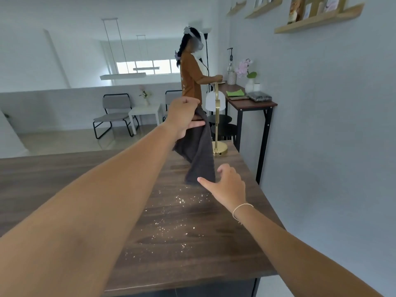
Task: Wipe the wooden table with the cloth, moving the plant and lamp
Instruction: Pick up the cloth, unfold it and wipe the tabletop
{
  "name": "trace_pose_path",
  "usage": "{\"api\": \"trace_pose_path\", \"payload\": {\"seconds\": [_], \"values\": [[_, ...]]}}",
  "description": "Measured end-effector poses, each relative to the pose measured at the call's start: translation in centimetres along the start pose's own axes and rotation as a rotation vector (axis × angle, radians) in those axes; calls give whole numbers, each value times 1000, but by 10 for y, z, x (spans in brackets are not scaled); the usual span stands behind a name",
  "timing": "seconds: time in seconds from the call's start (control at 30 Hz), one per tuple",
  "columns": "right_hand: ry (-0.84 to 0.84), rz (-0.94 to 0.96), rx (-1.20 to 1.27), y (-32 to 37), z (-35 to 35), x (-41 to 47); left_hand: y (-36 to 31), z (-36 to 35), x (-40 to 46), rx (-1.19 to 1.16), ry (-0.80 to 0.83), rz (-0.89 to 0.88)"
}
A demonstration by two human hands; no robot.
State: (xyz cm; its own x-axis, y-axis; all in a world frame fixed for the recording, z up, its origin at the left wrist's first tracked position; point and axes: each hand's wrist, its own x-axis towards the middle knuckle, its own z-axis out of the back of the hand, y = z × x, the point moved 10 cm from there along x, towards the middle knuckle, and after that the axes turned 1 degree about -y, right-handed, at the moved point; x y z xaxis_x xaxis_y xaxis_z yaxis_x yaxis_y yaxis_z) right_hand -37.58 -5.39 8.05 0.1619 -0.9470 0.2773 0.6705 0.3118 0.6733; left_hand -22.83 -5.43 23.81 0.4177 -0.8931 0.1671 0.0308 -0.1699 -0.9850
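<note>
My left hand [184, 116] is raised above the dark wooden table [85, 174] and grips the top of a dark grey cloth [200, 155], which hangs down with its lower end touching the tabletop. My right hand [227, 185] is at the cloth's bottom corner, fingers spread and touching it. A gold lamp [217, 125] with a white shade stands on the table's far right corner, just behind the cloth. Pale crumbs [177, 213] are scattered over the wood in front of my right hand. No plant on this table is in view.
A wall runs along the table's right side. Beyond it a person stands at a narrow side table [252, 102] holding a flower vase, a green cloth and a tray. Black stools, a grey chair [113, 114] and a small white table stand further back.
</note>
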Motion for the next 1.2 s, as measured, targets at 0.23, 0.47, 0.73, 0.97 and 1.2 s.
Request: {"api": "trace_pose_path", "payload": {"seconds": [0.23, 0.47, 0.73, 0.97, 1.2], "values": [[5, -44, 95, 32, -6, 16, -66, 5, 3, -109, -52, -76], [-113, 12, 170, 68, 5, 13, -88, 12, 0, -130, -40, -98], [-141, 22, 66, 46, 15, 27, -83, 33, -6, -63, -99, -70], [-132, 18, 100, 26, 30, 40, -77, 67, -7, -15, -194, -82], [-145, 44, 99, 24, 79, 79, -44, 123, -13, -12, -280, -22]]}}
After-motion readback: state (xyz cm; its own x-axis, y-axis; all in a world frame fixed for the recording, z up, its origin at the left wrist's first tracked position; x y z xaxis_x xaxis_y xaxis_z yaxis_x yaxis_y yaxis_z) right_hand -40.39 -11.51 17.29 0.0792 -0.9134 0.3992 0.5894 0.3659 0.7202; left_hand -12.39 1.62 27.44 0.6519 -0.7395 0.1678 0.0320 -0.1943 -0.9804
